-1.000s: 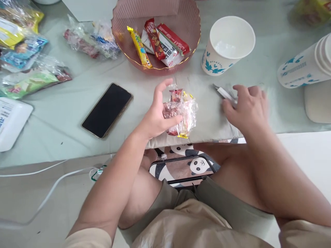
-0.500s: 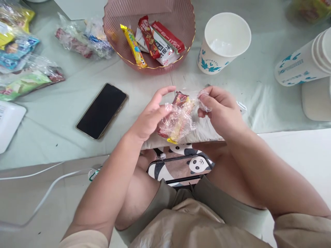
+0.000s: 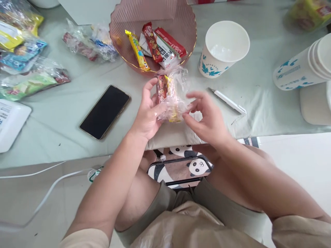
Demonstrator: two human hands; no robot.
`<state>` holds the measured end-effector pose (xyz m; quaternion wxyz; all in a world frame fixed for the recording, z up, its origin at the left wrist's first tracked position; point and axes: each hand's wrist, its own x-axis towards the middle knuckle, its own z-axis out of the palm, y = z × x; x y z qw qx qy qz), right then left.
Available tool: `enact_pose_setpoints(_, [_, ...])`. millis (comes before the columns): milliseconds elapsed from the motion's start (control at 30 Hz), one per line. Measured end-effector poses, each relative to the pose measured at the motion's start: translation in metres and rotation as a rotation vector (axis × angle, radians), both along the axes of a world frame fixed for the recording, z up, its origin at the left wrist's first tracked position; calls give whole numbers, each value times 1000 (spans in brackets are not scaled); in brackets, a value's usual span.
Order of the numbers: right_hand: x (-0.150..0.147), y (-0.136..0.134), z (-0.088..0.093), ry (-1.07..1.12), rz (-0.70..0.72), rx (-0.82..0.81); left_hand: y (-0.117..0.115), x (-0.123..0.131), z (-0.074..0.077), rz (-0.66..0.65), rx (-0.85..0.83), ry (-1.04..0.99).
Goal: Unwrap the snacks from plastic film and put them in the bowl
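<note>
Reference landmark: the pink, translucent, ribbed bowl with a gold rim [image 3: 150, 13]. Inside the bowl, a white rectangular snack packet [image 3: 167, 57] is displaying large black Chinese characters, with "大面" reading clearly and a following character appearing less distinct. Beside it, a flat red packet [image 3: 172, 42] is carrying a line of pale lettering, too small to read. On the near side of the bowl, a film-wrapped bundle of red and yellow snack packets [image 3: 169, 96] is bearing blurred, unreadable print. Right of the bowl, a white paper cup with blue-green leaf motifs [image 3: 223, 51] is showing tiny, illegible lettering.
</note>
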<state>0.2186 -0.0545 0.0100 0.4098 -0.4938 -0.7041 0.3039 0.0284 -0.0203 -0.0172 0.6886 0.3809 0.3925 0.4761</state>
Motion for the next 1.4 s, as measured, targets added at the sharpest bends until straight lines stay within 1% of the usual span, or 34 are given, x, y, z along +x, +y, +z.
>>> enact_pose_setpoints(100, [3, -10, 7, -82, 100, 157, 0, -1, 5, 66, -53, -63])
enact_pose_setpoints(167, [4, -16, 12, -139, 141, 268, 0, 0, 8, 99, -78, -86])
enact_pose_setpoints(233, [5, -22, 14, -208, 178, 378, -1, 1, 10, 116, -97, -102])
enact_pose_setpoints(300, [4, -27, 13, -284, 264, 442, -2, 3, 13, 112, -102, -120])
enact_pose_setpoints(367, [2, -30, 11, -351, 408, 439, -3, 4, 16, 76, -105, -144])
enact_pose_setpoints(433, [1, -31, 9, -366, 534, 374, -5, 4, 19, 24, -120, -167])
enact_pose_setpoints(467, [1, -31, 10, -343, 573, 340, -7, 4, 21, -4, -131, -176])
enact_pose_setpoints(500, [1, -31, 10, -303, 579, 309, -8, 4, 23, -37, -143, -180])
enact_pose_setpoints(533, [1, -30, 11, -255, 545, 288, -9, 5, 24, -74, -153, -179])
enact_pose_setpoints(567, [1, -30, 12, -209, 472, 272, -10, 6, 24, -113, -162, -171])
enact_pose_setpoints(633, [1, -27, 11, -131, 240, 208, -11, 9, 25, -173, -175, -135])
enact_pose_setpoints(667, [0, -26, 10, -82, 114, 128, -11, 11, 24, -181, -177, -110])
enact_pose_setpoints(700, [-1, -24, 8, -16, 6, 16, -12, 13, 23, -179, -177, -81])
enact_pose_setpoints(733, [-2, -22, 5, 71, -70, -117, -12, 14, 21, -171, -172, -50])
enact_pose_setpoints(767, [-3, -19, 3, 168, -114, -257, -12, 16, 19, -163, -160, -13])
enact_pose_setpoints(833, [-5, -13, -3, 342, -132, -475, -11, 18, 16, -156, -107, 97])
enact_pose_setpoints(900, [-7, -7, -7, 437, -119, -575, -11, 19, 13, -156, -9, 245])
enact_pose_setpoints(967, [-9, -3, -10, 472, -109, -599, -11, 19, 13, -146, 132, 407])
enact_pose_setpoints(1033, [-12, 1, -11, 470, -115, -589, -11, 19, 14, -128, 260, 568])
enact_pose_setpoints(1167, [-15, 4, -12, 359, -171, -538, -14, 16, 15, -38, 445, 829])
enact_pose_setpoints(1267, [-16, 4, -13, 287, -195, -522, -14, 12, 14, 42, 483, 881])
enact_pose_setpoints(1333, [-14, 3, -13, 241, -212, -521, -13, 9, 14, 94, 447, 806])
enact_pose_setpoints(1400, [-13, 3, -13, 203, -230, -522, -12, 6, 16, 123, 363, 664])
